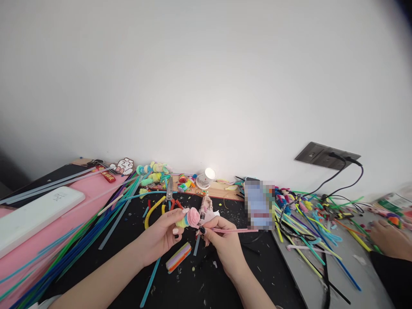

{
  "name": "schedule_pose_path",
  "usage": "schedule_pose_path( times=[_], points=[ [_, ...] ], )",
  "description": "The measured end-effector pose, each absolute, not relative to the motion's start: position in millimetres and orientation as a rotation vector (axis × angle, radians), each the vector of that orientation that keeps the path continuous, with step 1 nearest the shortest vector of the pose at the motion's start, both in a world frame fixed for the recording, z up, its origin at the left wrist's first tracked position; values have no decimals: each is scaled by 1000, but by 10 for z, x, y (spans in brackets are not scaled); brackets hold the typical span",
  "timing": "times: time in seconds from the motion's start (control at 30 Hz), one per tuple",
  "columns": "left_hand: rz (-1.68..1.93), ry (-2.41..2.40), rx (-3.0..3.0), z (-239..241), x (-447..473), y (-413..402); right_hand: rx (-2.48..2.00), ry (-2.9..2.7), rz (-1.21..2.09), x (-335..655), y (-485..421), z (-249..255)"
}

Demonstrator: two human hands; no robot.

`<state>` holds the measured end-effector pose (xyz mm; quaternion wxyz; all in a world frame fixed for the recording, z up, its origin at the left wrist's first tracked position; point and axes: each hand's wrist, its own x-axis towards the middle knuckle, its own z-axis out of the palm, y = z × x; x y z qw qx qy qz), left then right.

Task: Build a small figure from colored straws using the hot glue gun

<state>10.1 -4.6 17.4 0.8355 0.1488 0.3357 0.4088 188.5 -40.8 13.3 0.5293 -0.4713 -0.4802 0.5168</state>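
Observation:
Between the thumb and fingers of my left hand is a coiled pipe-cleaner piece, pink at its end with yellow and pale blue bands behind. My right hand pinches a pink pipe cleaner close beside the coil; its free length points right. Whether the strand joins the coil is hidden by my fingers. Below, a short striped bundle of pipe cleaners lies on the black mat. Scissors with red and yellow handles rest just beyond my left hand.
A white paper cup and finished coils stand along the wall. Long pipe cleaners and a white box lie left. A phone, loose pipe cleaners and another person's hand are right; cables hang from the socket.

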Motion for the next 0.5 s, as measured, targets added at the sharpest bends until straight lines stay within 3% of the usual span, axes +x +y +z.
schedule_pose_path(
  times=[0.5],
  points=[
    [820, 681, 368, 129, 79, -39, -1149, -1097, 1228, 1892, -406, 160]
  ],
)
